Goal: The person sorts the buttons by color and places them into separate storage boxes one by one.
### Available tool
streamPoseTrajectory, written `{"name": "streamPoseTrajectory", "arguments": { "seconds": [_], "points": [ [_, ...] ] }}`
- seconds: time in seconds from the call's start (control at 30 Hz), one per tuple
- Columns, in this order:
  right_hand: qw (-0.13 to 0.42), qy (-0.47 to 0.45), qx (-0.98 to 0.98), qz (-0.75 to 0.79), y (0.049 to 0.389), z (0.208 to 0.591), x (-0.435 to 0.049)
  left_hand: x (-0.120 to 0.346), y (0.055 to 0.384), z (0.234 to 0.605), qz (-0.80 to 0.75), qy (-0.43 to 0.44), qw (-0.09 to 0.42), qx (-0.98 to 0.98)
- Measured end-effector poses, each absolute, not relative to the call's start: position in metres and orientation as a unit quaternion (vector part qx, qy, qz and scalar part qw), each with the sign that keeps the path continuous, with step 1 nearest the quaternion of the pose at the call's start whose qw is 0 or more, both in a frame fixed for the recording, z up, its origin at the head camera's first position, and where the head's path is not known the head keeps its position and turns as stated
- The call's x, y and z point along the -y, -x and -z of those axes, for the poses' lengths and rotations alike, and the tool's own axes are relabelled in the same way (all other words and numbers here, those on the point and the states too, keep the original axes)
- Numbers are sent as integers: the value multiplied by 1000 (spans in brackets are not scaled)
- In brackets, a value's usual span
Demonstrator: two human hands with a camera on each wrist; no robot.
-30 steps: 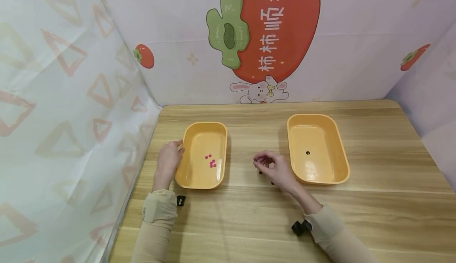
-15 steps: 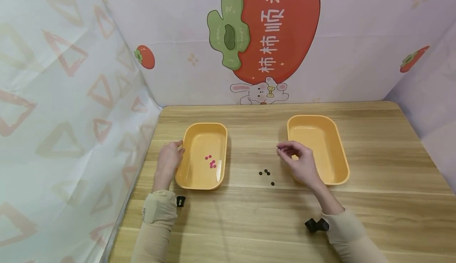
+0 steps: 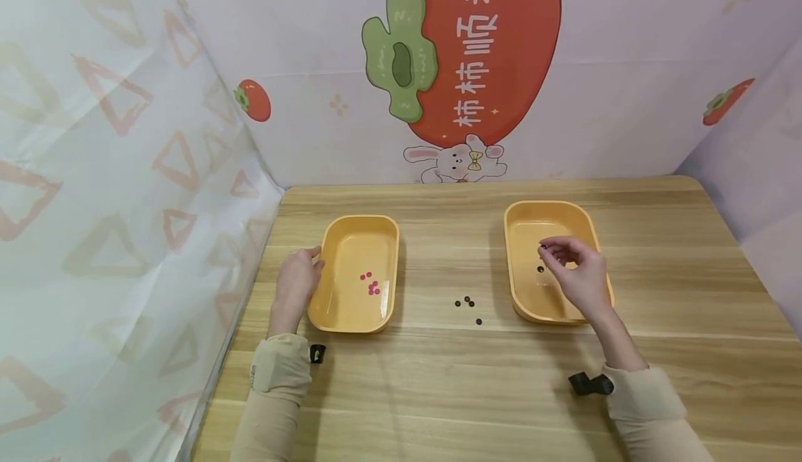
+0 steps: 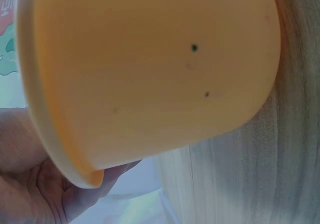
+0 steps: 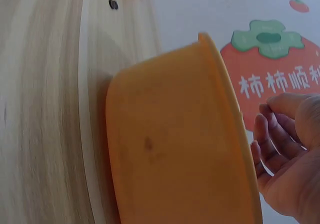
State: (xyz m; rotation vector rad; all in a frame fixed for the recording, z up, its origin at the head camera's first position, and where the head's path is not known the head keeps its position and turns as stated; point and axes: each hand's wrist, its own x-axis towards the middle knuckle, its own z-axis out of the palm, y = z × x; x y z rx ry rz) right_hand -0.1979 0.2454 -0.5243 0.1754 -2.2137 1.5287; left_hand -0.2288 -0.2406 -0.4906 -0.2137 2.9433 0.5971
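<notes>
My left hand grips the left rim of a yellow plastic tray; in the left wrist view its fingers wrap the rim edge. Several small pink beads lie on that tray's floor. Over a second yellow tray, my right hand pinches a small round black bead between thumb and fingertips. Another black bead lies inside this tray, just below the fingertips. In the right wrist view, the tray wall fills the middle and the hand is above its rim.
Several loose black beads lie on the wooden table between the two trays. A printed cloth wall stands along the table's back edge, and another cloth hangs at the left. Black wrist cameras stick out from the sleeves.
My right hand has moved right from the loose black beads to above the right tray, carrying a bead. The left hand has stayed at the left tray's rim.
</notes>
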Motion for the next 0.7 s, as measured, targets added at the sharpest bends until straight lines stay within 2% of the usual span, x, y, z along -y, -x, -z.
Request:
{"name": "streamPoseTrajectory", "arguments": {
  "seconds": [0.37,0.7],
  "points": [
    [216,-41,823,-524,205,530,-264,241,230,492,-193,68,65,-977],
    [186,-41,843,-503,204,529,-265,241,231,493,-192,66,63,-977]
  ]
}}
